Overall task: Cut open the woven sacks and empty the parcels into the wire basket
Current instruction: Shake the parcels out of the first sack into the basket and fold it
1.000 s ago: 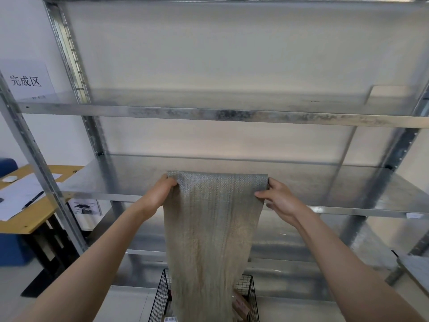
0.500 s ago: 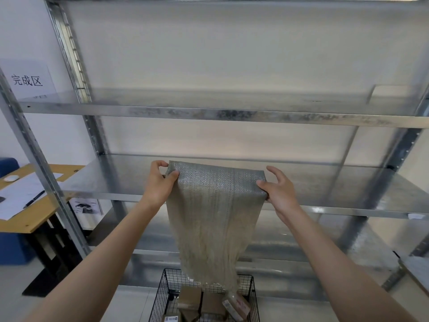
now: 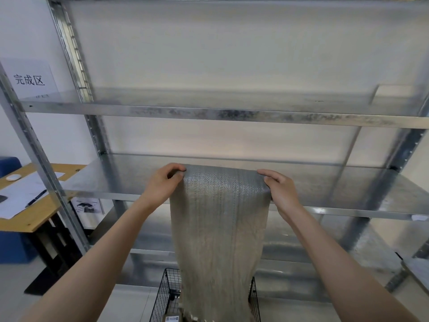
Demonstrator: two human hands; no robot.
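Woven sack (image 3: 219, 231) hanging over wire basket (image 3: 167, 291) — left hand (image 3: 162, 185) and right hand (image 3: 279, 191) each pinching a top corner, galvanised shelf (image 3: 120, 180) behind.

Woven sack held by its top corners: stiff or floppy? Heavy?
Likely floppy: the sack hangs limp and creased from the left hand and right hand, down to the wire basket. Probably light now: it hangs flat, with no bulge visible.
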